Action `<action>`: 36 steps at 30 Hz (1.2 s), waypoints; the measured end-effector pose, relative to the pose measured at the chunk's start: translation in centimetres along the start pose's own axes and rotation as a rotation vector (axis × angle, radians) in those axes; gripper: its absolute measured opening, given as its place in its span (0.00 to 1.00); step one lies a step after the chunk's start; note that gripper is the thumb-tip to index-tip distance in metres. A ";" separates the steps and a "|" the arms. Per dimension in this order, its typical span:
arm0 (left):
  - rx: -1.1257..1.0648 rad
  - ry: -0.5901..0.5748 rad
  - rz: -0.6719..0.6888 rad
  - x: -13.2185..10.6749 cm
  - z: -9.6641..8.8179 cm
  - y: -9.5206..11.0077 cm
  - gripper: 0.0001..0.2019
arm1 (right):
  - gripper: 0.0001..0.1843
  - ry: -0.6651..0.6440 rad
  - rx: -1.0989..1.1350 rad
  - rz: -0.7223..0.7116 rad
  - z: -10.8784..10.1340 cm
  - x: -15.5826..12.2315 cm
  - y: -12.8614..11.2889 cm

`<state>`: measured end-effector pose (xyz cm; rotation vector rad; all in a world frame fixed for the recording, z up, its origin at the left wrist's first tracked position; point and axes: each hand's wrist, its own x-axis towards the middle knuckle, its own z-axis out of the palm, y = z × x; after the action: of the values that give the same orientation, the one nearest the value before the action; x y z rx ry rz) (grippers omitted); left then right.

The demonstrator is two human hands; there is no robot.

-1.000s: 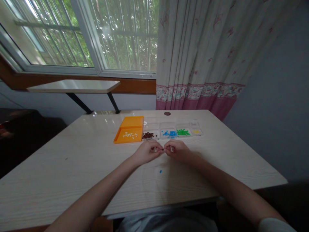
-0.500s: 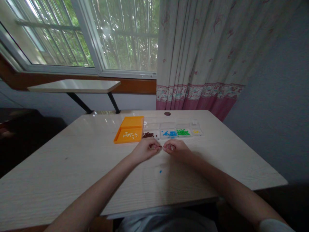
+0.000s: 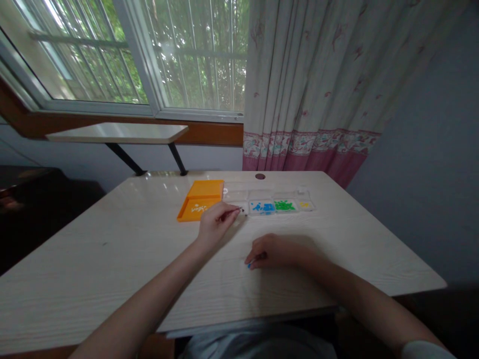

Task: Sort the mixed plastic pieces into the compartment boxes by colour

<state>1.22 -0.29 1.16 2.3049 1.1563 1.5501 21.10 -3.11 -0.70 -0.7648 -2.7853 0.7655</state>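
Observation:
My left hand reaches over the brown-piece end of a clear compartment box, thumb and fingers pinched together. Something dark shows by its fingertips, too small to make out. Lower and to the right, my right hand is down at the tabletop, its thumb and forefinger closed around a small blue piece. In the clear box lie blue pieces, green pieces and a few yellow pieces. My left hand hides most of the brown pieces.
An open orange case with small white pieces stands left of the clear box. A raised shelf on black legs is at the back left of the pale table. Behind are a window and a patterned curtain.
My hands have come apart from their meeting point. The left moved up and left to the clear box; the right moved down to the blue piece on the table and closed on it.

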 end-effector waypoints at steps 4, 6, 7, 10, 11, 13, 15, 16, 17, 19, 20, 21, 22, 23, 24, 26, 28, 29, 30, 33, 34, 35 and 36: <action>0.004 0.004 0.008 -0.1 -0.1 0.1 0.06 | 0.11 -0.008 -0.007 -0.020 0.0 0.0 0.2; 0.002 0.009 0.012 -0.1 -0.1 0.0 0.06 | 0.11 -0.013 -0.002 -0.018 -0.1 0.0 0.0; 0.006 0.004 0.011 -0.2 0.0 -0.1 0.06 | 0.11 -0.015 0.001 -0.020 -0.1 0.0 0.0; 0.035 -0.036 -0.012 -0.2 0.3 -0.9 0.08 | 0.11 -0.020 0.000 -0.020 -0.1 0.1 -0.3; 0.052 -0.063 -0.033 -0.2 0.4 -1.3 0.08 | 0.11 -0.019 -0.006 -0.017 -0.1 0.1 -0.3; 0.107 -0.127 -0.110 -0.2 0.7 -2.3 0.10 | 0.11 -0.014 -0.014 -0.015 0.0 0.1 -0.3; 0.196 -0.195 -0.213 -0.1 1.1 -3.4 0.11 | 0.10 0.004 -0.011 -0.006 0.2 0.2 -0.2; 0.240 -0.223 -0.260 0.0 1.2 -3.9 0.11 | 0.10 0.016 -0.003 0.004 0.2 0.2 -0.1; 0.279 -0.241 -0.298 0.0 1.4 -4.4 0.11 | 0.10 0.031 0.007 0.015 0.3 0.2 -0.1; 0.334 -0.255 -0.350 0.1 1.5 -5.0 0.13 | 0.10 0.068 0.024 0.034 0.3 0.2 0.0; 0.350 -0.254 -0.365 0.2 1.6 -5.2 0.13 | 0.10 0.087 0.028 0.038 0.3 0.3 0.1; 0.359 -0.253 -0.374 0.2 1.5 -5.3 0.13 | 0.09 0.110 0.030 0.039 0.3 0.3 0.1; 0.362 -0.254 -0.378 0.2 1.5 -5.3 0.14 | 0.09 0.135 0.029 0.042 0.3 0.3 0.2; 0.359 -0.253 -0.377 0.2 1.5 -5.2 0.14 | 0.09 0.164 0.025 0.050 0.3 0.3 0.3; 0.349 -0.252 -0.372 0.2 1.4 -5.1 0.14 | 0.09 0.197 0.020 0.062 0.3 0.3 0.5; 0.295 -0.252 -0.356 0.1 1.3 -4.6 0.14 | 0.08 0.277 -0.001 0.082 0.4 0.3 0.9; 0.178 -0.299 -0.335 -0.1 1.4 -4.1 0.14 | 0.07 0.366 -0.036 0.088 0.5 0.2 1.4; 0.092 -0.361 -0.327 -0.3 1.5 -3.7 0.14 | 0.07 0.405 -0.057 0.086 0.5 0.2 1.7; -0.005 -0.441 -0.325 -0.5 1.7 -3.4 0.14 | 0.07 0.443 -0.083 0.086 0.6 0.2 2.1; -0.266 -0.660 -0.362 -1.1 2.4 -2.6 0.14 | 0.09 0.551 -0.173 0.091 0.7 0.2 2.9; -0.322 -0.697 -0.385 -1.2 2.6 -2.4 0.15 | 0.09 0.581 -0.202 0.091 0.8 0.2 3.1; -0.363 -0.711 -0.407 -1.4 2.8 -2.3 0.15 | 0.10 0.611 -0.227 0.085 0.8 0.2 3.3; -0.396 -0.715 -0.424 -1.4 2.9 -2.1 0.16 | 0.10 0.637 -0.249 0.076 0.8 0.2 3.4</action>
<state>2.27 1.11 -2.28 1.9124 0.9395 0.6363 22.16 -0.80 -3.13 -0.9558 -2.2915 0.1312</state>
